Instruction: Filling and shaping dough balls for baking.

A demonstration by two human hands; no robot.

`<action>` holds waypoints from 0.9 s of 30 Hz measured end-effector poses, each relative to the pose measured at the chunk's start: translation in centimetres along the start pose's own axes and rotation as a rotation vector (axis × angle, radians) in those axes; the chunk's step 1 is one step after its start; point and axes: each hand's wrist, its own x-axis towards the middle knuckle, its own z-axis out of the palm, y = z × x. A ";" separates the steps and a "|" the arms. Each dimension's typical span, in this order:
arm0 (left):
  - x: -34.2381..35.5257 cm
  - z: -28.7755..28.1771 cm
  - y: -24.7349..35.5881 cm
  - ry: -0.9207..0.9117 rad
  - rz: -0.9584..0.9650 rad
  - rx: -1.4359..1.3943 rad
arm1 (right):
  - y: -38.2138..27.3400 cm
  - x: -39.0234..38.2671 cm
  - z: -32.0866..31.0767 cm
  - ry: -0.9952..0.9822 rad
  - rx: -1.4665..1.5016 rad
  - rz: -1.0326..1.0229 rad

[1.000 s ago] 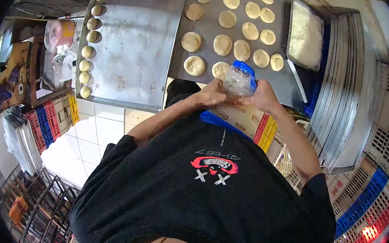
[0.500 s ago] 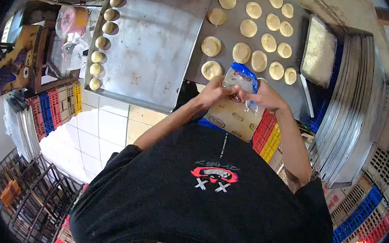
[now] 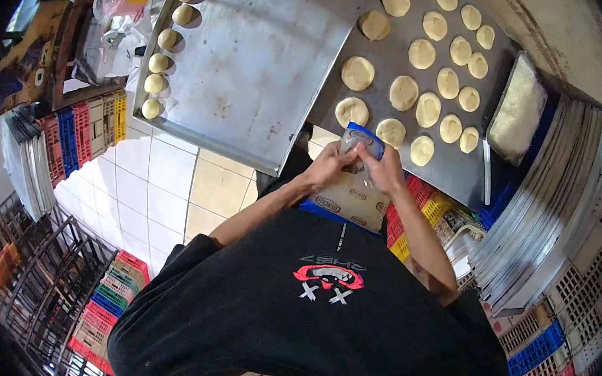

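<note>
A clear plastic bag [image 3: 351, 196] with blue edges and a pale filling is held up against my shirt front. My left hand [image 3: 330, 165] grips its left side below the top. On the other side my right hand [image 3: 384, 168] has its fingers closed on the upper part of the bag, near the blue top end. Just beyond lies a dark tray [image 3: 383, 51] with rows of flattened dough rounds [image 3: 403, 93], each pressed in at the middle. The nearest round [image 3: 390, 133] sits right behind the bag's top.
At the left, a large metal tray [image 3: 248, 60] carries a line of dough balls [image 3: 158, 63] along its left edge. A shallow pan of pale crumbs [image 3: 517, 111] and a white-handled tool [image 3: 486, 172] lie right. Stacked trays [image 3: 538, 204], coloured crates [image 3: 110, 300] and a metal rack [image 3: 53, 273] surround me.
The view has shifted, so the trays appear further right. Both hands and the bag are slightly lower, closer to my body, and my hands are closer together on the bag.
</note>
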 end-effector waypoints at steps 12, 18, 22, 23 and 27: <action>4.8 0.0 -1.3 0.204 -0.202 -0.125 | 0.8 3.2 0.1 -0.103 -0.070 0.411; 5.4 -1.3 -2.2 0.231 -0.188 -0.006 | 0.0 3.2 0.8 -0.003 -0.128 0.319; 6.2 -2.3 -3.1 0.313 -0.134 0.089 | 0.5 3.5 1.4 0.012 -0.169 0.267; 6.2 -2.4 -3.0 0.289 -0.168 0.064 | 0.6 3.5 1.6 0.019 -0.166 0.268; 5.7 -2.1 -2.1 0.289 -0.137 0.069 | -1.1 2.7 1.9 0.131 -0.212 0.194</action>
